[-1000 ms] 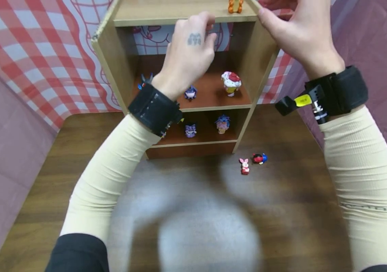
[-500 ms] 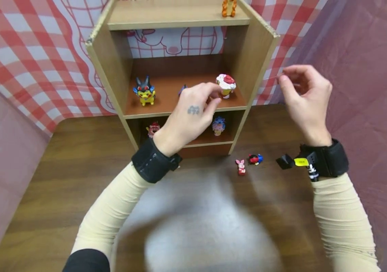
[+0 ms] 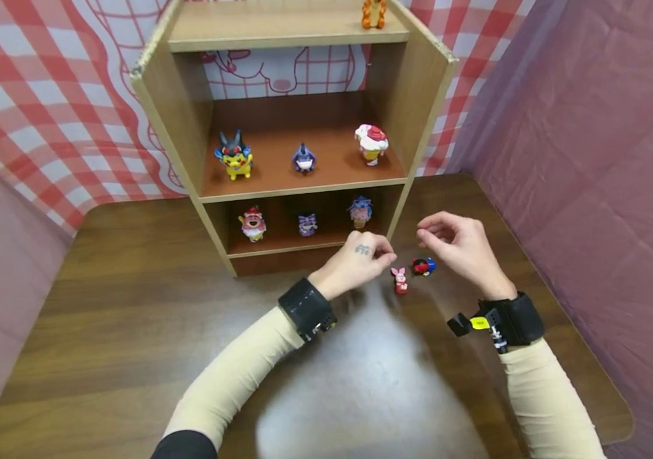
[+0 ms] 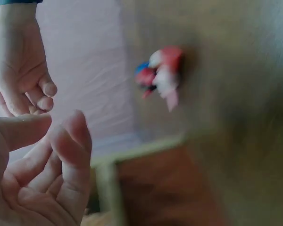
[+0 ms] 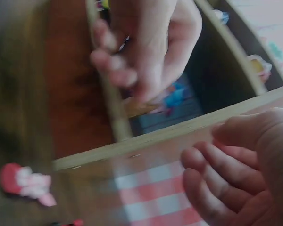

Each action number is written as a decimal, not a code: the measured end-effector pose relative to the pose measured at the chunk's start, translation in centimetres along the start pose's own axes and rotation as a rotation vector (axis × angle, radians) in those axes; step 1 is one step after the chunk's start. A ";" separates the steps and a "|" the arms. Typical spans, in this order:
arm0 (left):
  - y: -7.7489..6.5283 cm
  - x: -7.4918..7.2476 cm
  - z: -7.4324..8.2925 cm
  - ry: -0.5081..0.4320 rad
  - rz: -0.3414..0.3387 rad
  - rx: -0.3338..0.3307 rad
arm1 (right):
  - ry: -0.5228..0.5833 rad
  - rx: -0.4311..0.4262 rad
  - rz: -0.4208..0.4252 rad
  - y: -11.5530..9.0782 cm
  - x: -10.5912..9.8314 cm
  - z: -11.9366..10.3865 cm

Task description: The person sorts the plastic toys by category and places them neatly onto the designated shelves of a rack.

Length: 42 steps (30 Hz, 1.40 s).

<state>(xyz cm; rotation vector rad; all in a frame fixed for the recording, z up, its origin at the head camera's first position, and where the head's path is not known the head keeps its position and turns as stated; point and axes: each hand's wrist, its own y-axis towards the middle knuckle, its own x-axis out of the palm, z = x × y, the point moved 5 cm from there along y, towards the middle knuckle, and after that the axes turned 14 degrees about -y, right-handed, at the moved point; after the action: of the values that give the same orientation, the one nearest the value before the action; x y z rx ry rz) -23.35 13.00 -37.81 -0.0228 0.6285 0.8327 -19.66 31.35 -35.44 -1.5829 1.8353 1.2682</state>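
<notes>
In the head view my left hand (image 3: 359, 260) hovers over the table just in front of the cabinet's right side, fingers loosely bent with nothing between them. Just beyond its fingertips, a small pink and red piglet figurine (image 3: 399, 280) lies on the table. Beside it lies a red, black and blue figurine (image 3: 423, 266). My right hand (image 3: 460, 250) is up and to the right of that one, thumb and fingers slightly apart and holding nothing. The left wrist view shows the piglet figurine (image 4: 167, 77) overlapping the other; both are blurred.
A wooden cabinet (image 3: 274, 190) stands at the back with figurines on its shelves: a yellow one with a black hood (image 3: 236, 159), a blue donkey (image 3: 304, 160), an ice-cream shape (image 3: 371, 143) and several others. Pink cloth (image 3: 590, 159) hangs at the right.
Both hands have come down from the cabinet's upper shelf towards the two figurines on the table. The shelf figurines behind the left hand now show. The view has shifted slightly.
</notes>
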 end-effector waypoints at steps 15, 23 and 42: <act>0.4 5.2 -6.2 -0.197 -0.098 -0.435 | -0.065 0.159 -0.543 -2.6 8.2 4.4; 0.6 6.1 -6.7 -0.242 -0.080 -0.487 | -0.017 0.229 -0.595 -2.6 9.3 4.1; -1.9 4.2 -7.3 -0.332 -0.024 -0.580 | 0.079 0.268 -0.645 -2.4 12.2 1.8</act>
<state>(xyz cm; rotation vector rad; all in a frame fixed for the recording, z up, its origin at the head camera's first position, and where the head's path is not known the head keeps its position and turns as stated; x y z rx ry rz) -23.68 12.73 -46.47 -0.4097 0.0610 0.9470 -21.26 26.10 -46.72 -1.8652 1.2892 0.6490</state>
